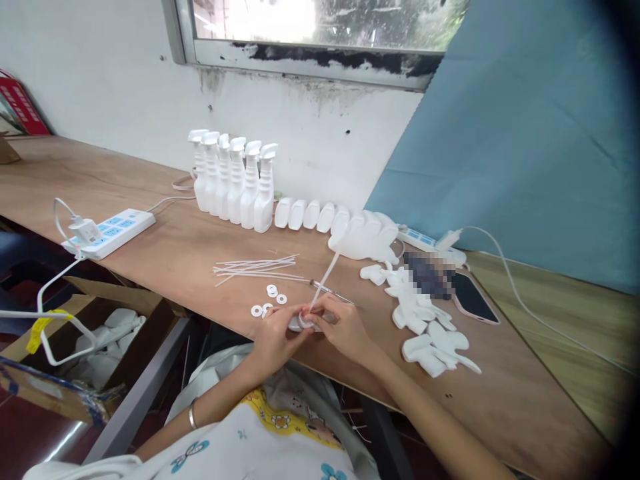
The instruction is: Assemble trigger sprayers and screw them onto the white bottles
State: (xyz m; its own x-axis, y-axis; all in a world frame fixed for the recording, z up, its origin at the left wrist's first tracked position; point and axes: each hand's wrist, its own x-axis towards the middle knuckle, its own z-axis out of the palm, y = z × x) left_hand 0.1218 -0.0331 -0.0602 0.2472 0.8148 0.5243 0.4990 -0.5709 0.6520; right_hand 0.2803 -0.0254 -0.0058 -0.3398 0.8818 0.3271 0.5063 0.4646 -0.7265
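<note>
Above the table's front edge, my left hand (pixel 276 339) closes its fingers around a white spray head (pixel 296 325), which is mostly hidden between the hands. A thin white plastic tube (pixel 325 279) stands up from it, tilted to the right. At the base of this tube the fingers of my right hand (pixel 345 328) are pinched together. Just beyond lie a slim pen-like metal tool (pixel 334 293), several flat white washers (pixel 282 299) and a loose bunch of thin white tubes (pixel 255 269). White spray heads (pixel 420 320) lie piled to the right.
Upright white spray bottles (pixel 235 180) stand at the back, with bottles lying down (pixel 313 215) beside them. Power strips (pixel 120 230) with cables sit left and back right. A phone (pixel 475 298) rests at right. A cardboard box (pixel 145 340) of white parts stands below left.
</note>
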